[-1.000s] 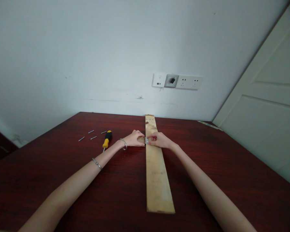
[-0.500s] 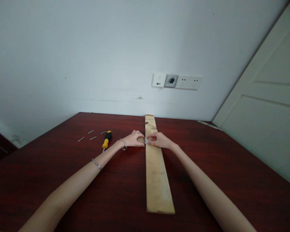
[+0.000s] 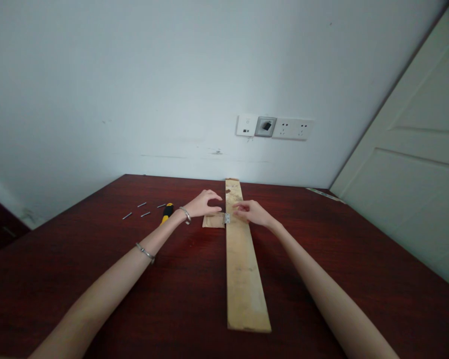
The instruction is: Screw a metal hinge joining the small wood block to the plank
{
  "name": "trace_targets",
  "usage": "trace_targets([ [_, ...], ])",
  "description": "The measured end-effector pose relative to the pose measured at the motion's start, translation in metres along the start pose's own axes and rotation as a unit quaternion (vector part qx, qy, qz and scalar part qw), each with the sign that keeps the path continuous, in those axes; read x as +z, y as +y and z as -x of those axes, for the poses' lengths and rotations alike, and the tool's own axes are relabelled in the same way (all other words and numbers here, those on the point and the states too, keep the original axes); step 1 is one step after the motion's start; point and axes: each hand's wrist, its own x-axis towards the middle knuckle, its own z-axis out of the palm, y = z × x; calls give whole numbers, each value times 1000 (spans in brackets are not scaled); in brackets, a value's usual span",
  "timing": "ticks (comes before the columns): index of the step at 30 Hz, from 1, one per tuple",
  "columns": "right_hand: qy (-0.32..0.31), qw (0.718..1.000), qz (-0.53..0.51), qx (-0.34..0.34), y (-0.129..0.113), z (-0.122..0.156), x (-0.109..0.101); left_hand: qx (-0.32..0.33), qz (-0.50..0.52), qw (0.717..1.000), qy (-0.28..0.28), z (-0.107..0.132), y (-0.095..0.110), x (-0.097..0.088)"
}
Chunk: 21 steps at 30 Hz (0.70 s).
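Note:
A long pale wooden board [image 3: 246, 279] lies lengthwise on the dark red table. Against its left edge rests a short wooden piece [image 3: 213, 221], and a small metal hinge [image 3: 227, 218] sits on the board where the two meet. My left hand [image 3: 204, 203] hovers just above the short piece, thumb and fingers apart, holding nothing. Over the board, right of the hinge, is my right hand [image 3: 252, 212]; its fingers are slightly bent and apart, with nothing visible in them.
Several screws [image 3: 145, 214] lie scattered at the left. A yellow and black screwdriver [image 3: 167, 213] is partly hidden behind my left wrist. The wall with sockets [image 3: 274, 126] borders the table's far edge; a white door [image 3: 414, 149] stands at the right.
Both hands have let go of the hinge area and drawn apart, the left one up and leftward, the right one slightly right. The short wooden piece and hinge now show more fully.

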Motion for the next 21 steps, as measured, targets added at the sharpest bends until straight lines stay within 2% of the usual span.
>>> trace_targets([
  [3,7,1000,2,7,-1,-1,-2,-18,34,997,62,-4,4,-29],
  [5,4,1000,7,1,0,-1,-2,-40,43,994,95,-4,0,-48],
  [9,-9,1000,0,-17,0,-2,-1,-123,2,985,121,12,-30,-83],
  [12,-26,1000,7,-16,-1,-2,-1,-203,-65,971,104,37,-61,-104],
  [15,-40,999,15,-13,-2,-1,-1,-269,-135,952,59,67,-87,-121],
  [18,-48,999,15,-13,-3,-1,0,-316,-150,937,5,97,-103,-136],
  [21,-49,999,10,-9,-4,-2,0,-331,-141,932,-44,120,-110,-145],
])
